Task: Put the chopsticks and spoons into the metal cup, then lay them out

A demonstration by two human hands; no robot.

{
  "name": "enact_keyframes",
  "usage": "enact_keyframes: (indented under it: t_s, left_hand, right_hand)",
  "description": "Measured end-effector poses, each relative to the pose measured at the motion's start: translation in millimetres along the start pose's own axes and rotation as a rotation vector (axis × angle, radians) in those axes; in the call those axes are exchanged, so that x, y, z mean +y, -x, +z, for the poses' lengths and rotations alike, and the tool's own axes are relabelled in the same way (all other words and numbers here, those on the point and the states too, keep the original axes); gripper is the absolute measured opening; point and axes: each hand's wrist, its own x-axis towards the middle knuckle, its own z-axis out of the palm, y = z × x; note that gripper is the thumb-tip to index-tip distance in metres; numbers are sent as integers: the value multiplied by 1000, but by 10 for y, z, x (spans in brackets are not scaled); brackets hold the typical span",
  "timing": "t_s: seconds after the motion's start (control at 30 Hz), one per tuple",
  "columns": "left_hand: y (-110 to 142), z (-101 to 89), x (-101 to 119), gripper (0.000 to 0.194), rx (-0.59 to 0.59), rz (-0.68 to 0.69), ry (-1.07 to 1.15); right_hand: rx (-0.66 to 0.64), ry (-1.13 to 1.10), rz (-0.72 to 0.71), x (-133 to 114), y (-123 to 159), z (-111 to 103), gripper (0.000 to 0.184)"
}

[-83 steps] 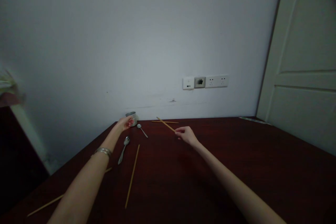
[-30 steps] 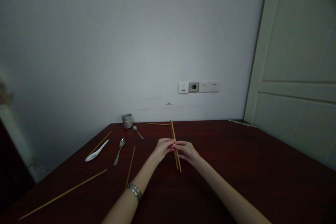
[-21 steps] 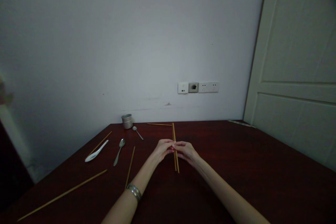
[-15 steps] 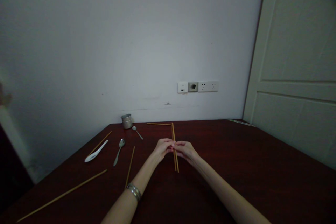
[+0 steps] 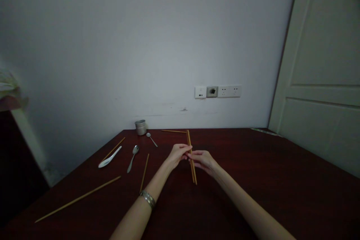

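Two wooden chopsticks (image 5: pixel 194 172) are held nearly side by side over the middle of the table, pointing away from me. My left hand (image 5: pixel 180 153) pinches them from the left, its fingertips closed round them near the middle. From the right, my right hand (image 5: pixel 203 159) grips the same pair just below, thumb and fingers together. The two hands touch or almost touch. Left of my left forearm lies another chopstick (image 5: pixel 144 172), partly hidden by the wrist with the bracelet (image 5: pixel 147 198).
On the dark red table (image 5: pixel 253 180), to the left, lie a metal spoon (image 5: pixel 133 158), a white spoon (image 5: pixel 110 157), a small spoon (image 5: pixel 152 140) and a long chopstick (image 5: pixel 78 199). A metal cup (image 5: pixel 141 127) stands by the wall. Another chopstick (image 5: pixel 173 131) lies at the back.
My view has turned slightly left, so everything sits a little further right. My left fingers have shifted a little up on the chopsticks; both hands still hold them.
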Motion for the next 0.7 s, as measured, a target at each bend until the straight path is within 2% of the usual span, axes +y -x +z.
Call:
enact_keyframes:
  t_s: [0.13,0.2,0.43,0.7]
  left_hand:
    - [-83,-24,50,30,167,62,29]
    - [-112,-52,45,30,202,68,24]
    - [-116,-128,-30,27,218,16,14]
    - [-90,-126,-30,28,222,-4,11]
  right_hand:
    - [-6,7,9,18,23,64,22]
    - [-16,11,12,39,30,88,22]
    - [-12,27,44,102,31,119,24]
    - [-47,18,34,105,44,121,26]
